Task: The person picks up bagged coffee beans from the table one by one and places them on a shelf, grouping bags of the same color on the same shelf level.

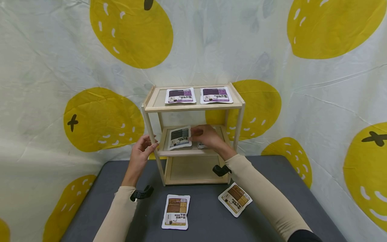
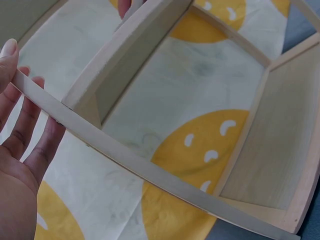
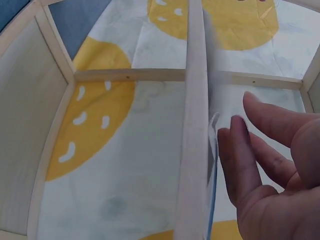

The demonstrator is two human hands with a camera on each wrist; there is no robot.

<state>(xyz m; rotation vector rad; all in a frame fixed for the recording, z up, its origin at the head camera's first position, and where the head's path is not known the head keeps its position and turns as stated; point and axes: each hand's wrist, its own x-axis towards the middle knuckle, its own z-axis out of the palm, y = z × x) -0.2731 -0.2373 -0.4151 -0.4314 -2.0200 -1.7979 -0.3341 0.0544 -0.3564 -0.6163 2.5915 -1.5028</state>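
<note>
My left hand [image 1: 142,149] holds the left front post of a small wooden shelf rack [image 1: 193,153], thumb on one side and fingers on the other; in the left wrist view the post [image 2: 125,150] runs through that grip. Over the middle shelf, my right hand [image 1: 207,136] is beside the right edge of a flat pouch with a dark green label [image 1: 179,137]. In the right wrist view its thumb and fingers [image 3: 245,155] stand apart, close to a blurred pouch [image 3: 216,70]. A second pouch [image 1: 201,145] on that shelf is mostly hidden under the right hand.
Two purple-labelled pouches [image 1: 180,95] [image 1: 216,95] lie on the top shelf. On the grey table [image 1: 205,218] in front of the rack are two brown-labelled pouches [image 1: 176,212] [image 1: 235,199]. A lemon-print cloth [image 1: 211,40] hangs behind; the bottom shelf [image 1: 195,169] is near the tabletop.
</note>
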